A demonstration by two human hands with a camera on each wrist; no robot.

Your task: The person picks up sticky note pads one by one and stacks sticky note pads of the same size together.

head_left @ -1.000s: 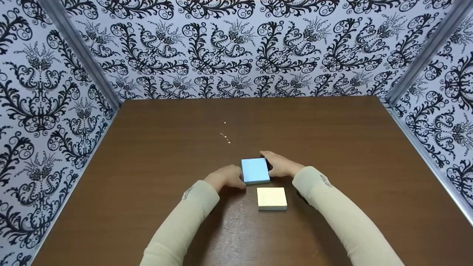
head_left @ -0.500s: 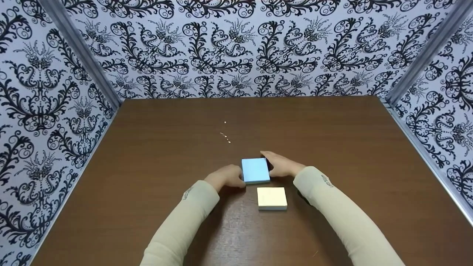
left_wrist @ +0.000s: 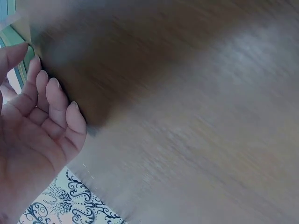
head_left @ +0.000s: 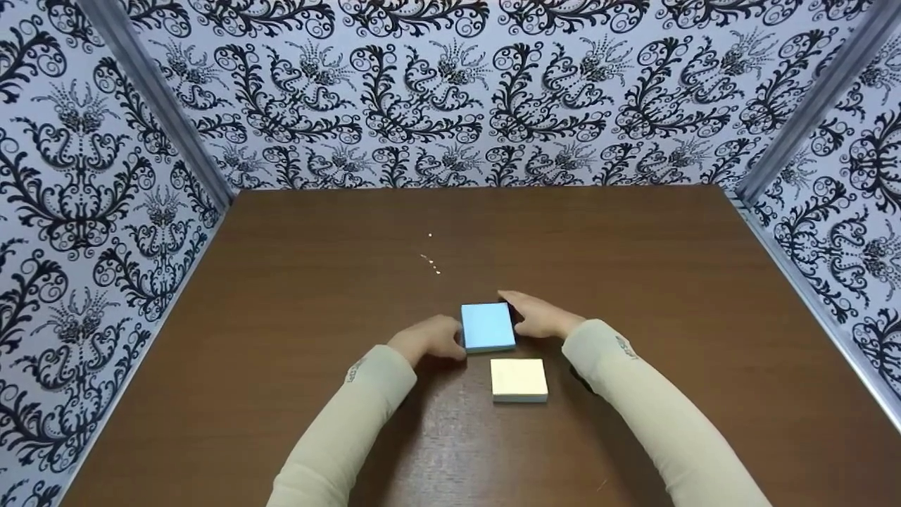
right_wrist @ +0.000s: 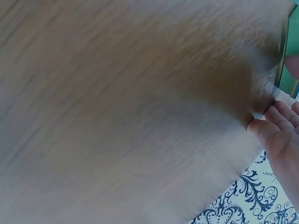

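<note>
A square pad of what look like sticky notes, blue on top (head_left: 488,326), lies flat on the brown table between both hands. Its side shows green (left_wrist: 13,42) in the left wrist view. At the pad's left side is my left hand (head_left: 429,336), fingers loosely bent, thumb and index by its near-left edge. My right hand (head_left: 538,315) flanks the right side, thumb toward the pad and the other fingers reaching past its far corner. How firmly either hand touches it cannot be told. Nearer the body lies a second pad, pale yellow on top (head_left: 519,377), untouched.
The brown tabletop (head_left: 317,260) is bounded by patterned walls (head_left: 450,91) at the back and both sides, with grey metal strips (head_left: 809,105) at the corners. A few tiny pale specks (head_left: 431,262) lie beyond the pads.
</note>
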